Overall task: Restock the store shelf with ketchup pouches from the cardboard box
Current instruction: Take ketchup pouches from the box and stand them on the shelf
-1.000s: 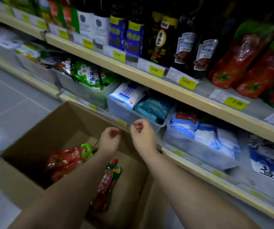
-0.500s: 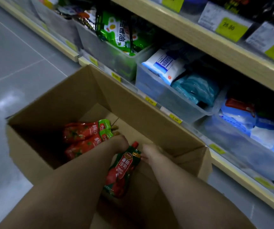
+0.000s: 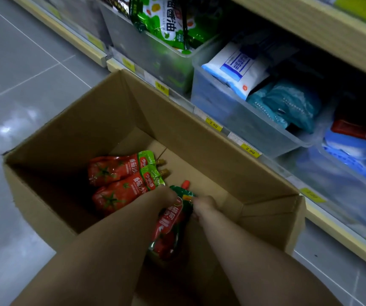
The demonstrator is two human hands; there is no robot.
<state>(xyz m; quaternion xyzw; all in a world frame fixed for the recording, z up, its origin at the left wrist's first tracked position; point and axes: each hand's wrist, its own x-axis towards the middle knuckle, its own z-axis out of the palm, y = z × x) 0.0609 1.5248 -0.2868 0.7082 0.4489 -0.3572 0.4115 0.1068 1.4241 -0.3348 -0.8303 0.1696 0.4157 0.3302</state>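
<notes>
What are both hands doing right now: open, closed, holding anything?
Left hand: down in the cardboard box, on the red-capped ketchup pouch; grip cannot be told.
Right hand: at the same pouch's other side; grip cannot be told.

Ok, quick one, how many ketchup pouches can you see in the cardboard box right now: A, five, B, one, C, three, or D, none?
C: two pouches lie side by side on the floor of the cardboard box, and a third, red-capped pouch sits between the left hand and right hand.
</notes>
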